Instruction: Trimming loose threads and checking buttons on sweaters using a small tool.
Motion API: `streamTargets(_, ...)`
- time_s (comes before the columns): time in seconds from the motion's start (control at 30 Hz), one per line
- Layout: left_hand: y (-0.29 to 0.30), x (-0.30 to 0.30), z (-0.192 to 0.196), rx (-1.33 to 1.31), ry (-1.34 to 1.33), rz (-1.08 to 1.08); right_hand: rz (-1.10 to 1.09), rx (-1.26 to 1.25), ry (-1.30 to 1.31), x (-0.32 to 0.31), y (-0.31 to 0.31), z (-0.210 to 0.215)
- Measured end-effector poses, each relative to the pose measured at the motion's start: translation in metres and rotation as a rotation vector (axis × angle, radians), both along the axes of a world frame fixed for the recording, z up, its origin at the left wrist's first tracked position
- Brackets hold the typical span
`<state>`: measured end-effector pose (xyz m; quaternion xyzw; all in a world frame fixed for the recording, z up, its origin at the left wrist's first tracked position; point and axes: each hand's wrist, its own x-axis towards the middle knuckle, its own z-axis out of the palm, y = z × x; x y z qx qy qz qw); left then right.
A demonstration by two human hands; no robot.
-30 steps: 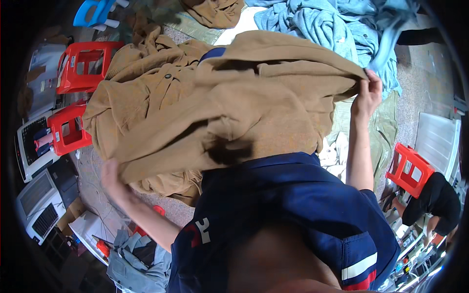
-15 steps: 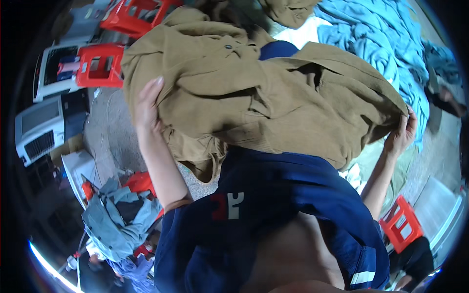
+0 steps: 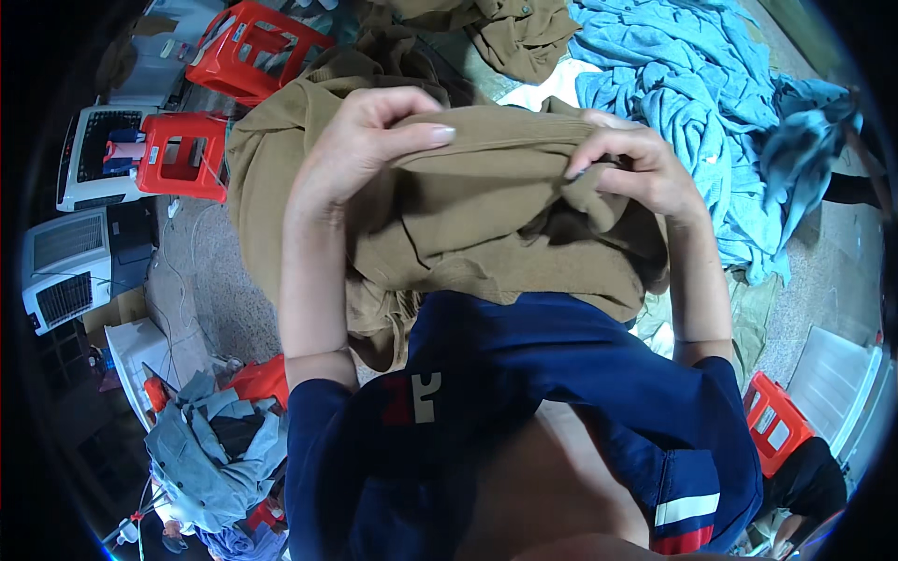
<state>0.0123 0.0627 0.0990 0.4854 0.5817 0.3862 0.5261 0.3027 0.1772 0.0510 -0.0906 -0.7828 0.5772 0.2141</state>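
Note:
A brown garment point(image 3: 477, 215) with seams and ribbed edging lies bunched across my lap. My left hand point(image 3: 374, 145) pinches its upper edge, thumb on top and fingers tucked behind the cloth. Opposite it, my right hand point(image 3: 631, 164) grips a fold of the same edge between thumb and fingers. The stretch of hem between my hands is held up. Below, the cloth hangs in loose creases, and part of it spreads left past my forearm.
Blue garments point(image 3: 655, 84) are heaped at the far right, beside another brown garment point(image 3: 528, 37). Red stools point(image 3: 182, 157) and air coolers point(image 3: 70, 248) stand on the left. Grey-blue clothes point(image 3: 210, 458) lie at lower left. Another red stool point(image 3: 776, 425) and a seated person point(image 3: 804, 491) are at lower right.
Both hands have moved inward and up from the garment's two sides to its upper edge. The cloth, spread wide before, is now gathered between them, its right side drawn in.

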Motion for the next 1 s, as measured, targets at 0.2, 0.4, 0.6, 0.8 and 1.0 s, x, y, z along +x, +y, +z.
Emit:
streamTargets(0.2,-0.018,-0.031,-0.025,-0.091,-0.039,0.129,-0.02,-0.113,-0.296,0.029,0.003,-0.02)
streamTargets(0.4,-0.029,-0.016,-0.032,-0.102,0.052,0.02,-0.251,0.216,-0.069,0.052,-0.004,-0.022)
streamTargets(0.6,-0.055,0.013,-0.036,0.011,0.157,-0.411,-0.031,0.809,-0.348,0.059,-0.085,-0.037)
streamTargets(0.8,-0.096,0.029,-0.054,-0.158,0.317,-0.502,-0.206,0.514,-0.236,0.076,-0.086,-0.044)
streamTargets(1.0,-0.083,-0.01,-0.028,0.07,-0.281,0.524,-0.648,-0.1,0.443,0.112,-0.028,-0.024)
